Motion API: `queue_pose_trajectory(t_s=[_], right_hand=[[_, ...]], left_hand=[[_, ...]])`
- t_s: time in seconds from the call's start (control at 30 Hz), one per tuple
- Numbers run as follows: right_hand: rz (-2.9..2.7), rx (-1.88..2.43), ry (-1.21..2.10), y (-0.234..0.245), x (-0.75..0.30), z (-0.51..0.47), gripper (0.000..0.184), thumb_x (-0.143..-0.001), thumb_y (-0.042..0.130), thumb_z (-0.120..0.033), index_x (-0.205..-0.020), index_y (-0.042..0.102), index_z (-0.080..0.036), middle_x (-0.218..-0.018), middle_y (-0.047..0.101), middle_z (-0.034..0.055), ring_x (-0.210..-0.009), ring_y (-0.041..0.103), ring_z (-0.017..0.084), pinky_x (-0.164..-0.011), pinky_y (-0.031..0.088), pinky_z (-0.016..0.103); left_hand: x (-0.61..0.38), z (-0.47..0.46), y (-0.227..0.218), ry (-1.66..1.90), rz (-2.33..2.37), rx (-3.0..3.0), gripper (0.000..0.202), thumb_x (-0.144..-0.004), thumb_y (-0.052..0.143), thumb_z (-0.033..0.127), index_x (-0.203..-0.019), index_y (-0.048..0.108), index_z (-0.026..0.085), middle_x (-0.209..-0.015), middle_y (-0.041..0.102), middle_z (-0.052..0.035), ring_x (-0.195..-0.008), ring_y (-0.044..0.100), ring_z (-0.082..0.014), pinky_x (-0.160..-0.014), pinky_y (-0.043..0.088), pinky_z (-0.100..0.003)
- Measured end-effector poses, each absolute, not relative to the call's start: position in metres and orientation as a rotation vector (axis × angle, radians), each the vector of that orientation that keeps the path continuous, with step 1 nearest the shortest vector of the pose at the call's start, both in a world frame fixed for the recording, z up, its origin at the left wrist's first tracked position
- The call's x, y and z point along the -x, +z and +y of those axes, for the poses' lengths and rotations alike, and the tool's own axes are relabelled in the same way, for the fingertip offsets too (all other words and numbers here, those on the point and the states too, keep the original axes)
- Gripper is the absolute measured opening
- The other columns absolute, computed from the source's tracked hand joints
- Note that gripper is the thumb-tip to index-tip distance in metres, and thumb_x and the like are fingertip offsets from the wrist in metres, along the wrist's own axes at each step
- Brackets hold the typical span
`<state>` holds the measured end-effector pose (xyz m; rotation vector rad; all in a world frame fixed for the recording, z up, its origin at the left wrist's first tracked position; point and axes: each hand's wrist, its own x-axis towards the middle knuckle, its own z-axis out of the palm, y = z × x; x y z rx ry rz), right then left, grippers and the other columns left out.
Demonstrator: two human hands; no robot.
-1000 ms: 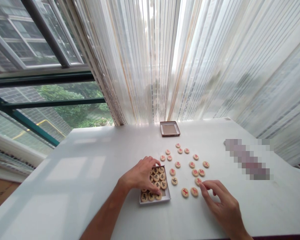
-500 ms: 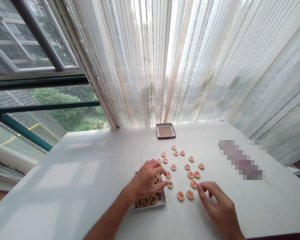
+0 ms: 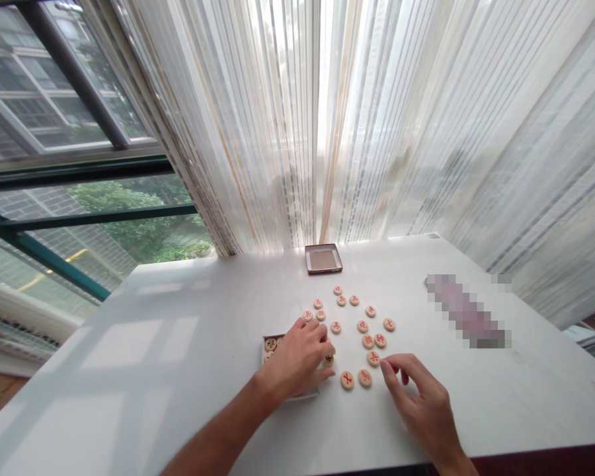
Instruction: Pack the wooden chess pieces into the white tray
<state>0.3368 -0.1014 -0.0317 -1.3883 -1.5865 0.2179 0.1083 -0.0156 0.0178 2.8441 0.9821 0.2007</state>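
Note:
My left hand [image 3: 302,354] reaches over the open box [image 3: 297,398], thumb and fingers curled round a black-marked Chinese chess piece [image 3: 329,359] at the box's right side. The hand hides much of the box. Black-marked pieces [image 3: 270,344] show in its far left corner. My right hand [image 3: 421,395] is low over the table, thumb and index fingertip together with nothing visible between them. Those fingertips are right beside a red-marked piece [image 3: 373,358]; whether they touch it I cannot tell. Two more red pieces, one [image 3: 347,379] and another [image 3: 365,377], lie between my hands.
Several red-marked pieces [image 3: 361,326] are spread over the middle of the white table [image 3: 178,370]. A box lid [image 3: 324,260] lies inside up at the far edge. To the right is a blurred-out long object [image 3: 466,311]. Curtains [image 3: 317,132] hang behind the table.
My left hand's fingers have closed in around the black-marked piece. My right hand stays beside the same red piece. The whole view has shifted slightly.

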Motion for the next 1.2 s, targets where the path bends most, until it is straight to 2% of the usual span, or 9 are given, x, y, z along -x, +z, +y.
queue_pose_trajectory(t_s=[0.27,0.47,0.63,0.9,1.07,1.2], right_hand=[[-1.558,1.366,0.246,-0.034,-0.34,-0.103,0.015,-0.095,0.056,-0.03,-0.083,0.063,-0.022,-0.076,0.065,0.0029,-0.065,0.059,0.018,-0.06,0.049,0.028],[-1.534,1.384,0.257,-0.034,-0.339,-0.103,0.018,-0.096,0.053,-0.029,-0.082,0.061,-0.022,-0.074,0.063,0.0027,-0.064,0.057,0.018,-0.06,0.049,0.028],[-1.544,1.368,0.284,-0.034,-0.339,-0.102,0.016,-0.096,0.054,-0.029,-0.084,0.062,-0.022,-0.076,0.064,0.004,-0.064,0.057,0.018,-0.061,0.049,0.029],[-1.549,1.347,0.285,-0.035,-0.338,-0.101,0.012,-0.094,0.058,-0.028,-0.084,0.062,-0.022,-0.077,0.063,0.0029,-0.065,0.055,0.017,-0.062,0.048,0.028],[-1.527,1.383,0.339,-0.035,-0.339,-0.101,0.014,-0.095,0.057,-0.029,-0.084,0.061,-0.023,-0.078,0.062,0.0025,-0.065,0.055,0.017,-0.063,0.048,0.03],[-1.603,1.34,0.417,-0.032,-0.337,-0.096,0.01,-0.095,0.058,-0.028,-0.088,0.062,-0.023,-0.081,0.064,0.0031,-0.069,0.058,0.018,-0.065,0.05,0.03]], left_hand=[[-0.113,-0.004,0.019,0.147,0.926,-2.811,0.019,-0.075,0.081,0.033,-0.09,0.072,0.024,-0.091,0.063,-0.0028,-0.093,0.057,-0.023,-0.085,0.04,-0.035],[-0.115,0.002,0.014,0.147,0.889,-2.741,0.017,-0.073,0.084,0.036,-0.085,0.075,0.027,-0.09,0.063,-0.001,-0.091,0.057,-0.0218,-0.086,0.04,-0.035],[-0.11,0.003,0.015,0.193,0.875,-2.692,0.032,-0.068,0.087,0.041,-0.094,0.074,0.027,-0.094,0.063,-0.0017,-0.093,0.057,-0.0221,-0.086,0.041,-0.033],[-0.108,0.003,0.019,0.186,0.864,-2.638,0.015,-0.075,0.081,0.031,-0.086,0.073,0.025,-0.093,0.061,-0.0013,-0.089,0.057,-0.0188,-0.079,0.043,-0.03],[-0.102,0.003,0.025,0.333,0.86,-2.454,0.017,-0.078,0.077,0.028,-0.093,0.071,0.024,-0.093,0.066,-0.0004,-0.085,0.06,-0.0165,-0.079,0.046,-0.027],[-0.09,0.004,0.03,0.374,0.865,-2.181,0.021,-0.082,0.073,0.027,-0.101,0.068,0.022,-0.087,0.069,0.0007,-0.075,0.062,-0.0132,-0.07,0.048,-0.023]])
